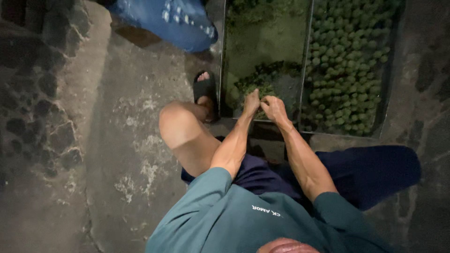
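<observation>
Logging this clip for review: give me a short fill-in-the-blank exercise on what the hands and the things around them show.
1. Both hands, left hand and right hand, meet over a tray of small ____ round pieces.
2. The tray is split into ____ compartments.
3. The foot beside the tray wears a black ____.
4. The other person's leg at the top is in ____ jeans.

Missing words: green; two; sandal; blue

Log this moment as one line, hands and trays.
left hand: pinching green clump | right hand: pinching same clump | near tray: partly filled | far tray: full of green balls
</observation>
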